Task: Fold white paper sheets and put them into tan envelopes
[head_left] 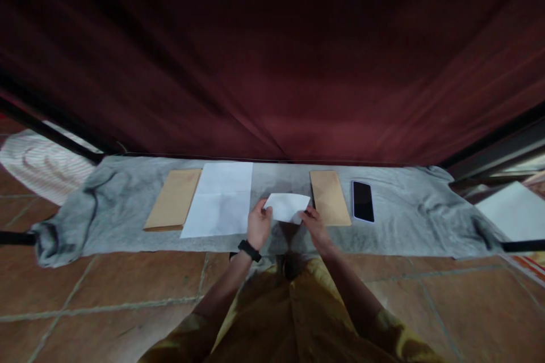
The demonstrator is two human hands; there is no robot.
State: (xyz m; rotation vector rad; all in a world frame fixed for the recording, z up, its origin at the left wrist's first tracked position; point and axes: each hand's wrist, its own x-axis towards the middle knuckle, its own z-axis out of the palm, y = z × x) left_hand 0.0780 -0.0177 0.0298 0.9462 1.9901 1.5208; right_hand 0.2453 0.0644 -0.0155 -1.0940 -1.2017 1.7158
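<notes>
A small white sheet of paper [288, 207], possibly folded, is held up between my two hands above the grey cloth. My left hand [259, 226] pinches its left edge, thumb on top. At its right lower corner, my right hand [315, 228] grips it between thumb and fingers. Just left of my left hand lies a larger white sheet [221, 198] with crease lines. A brown envelope [331, 197] rests beyond my right hand, partly behind it. Farther left is a stack of brown envelopes [172, 199], partly under the large sheet's edge.
A phone [363, 202] with a dark screen lies right of the single envelope. The grey cloth [417, 210] covers a narrow surface, with a dark red curtain [272, 96] hanging behind it. Black frame bars [51, 130] stand at both sides. Tiled floor [128, 283] shows in front.
</notes>
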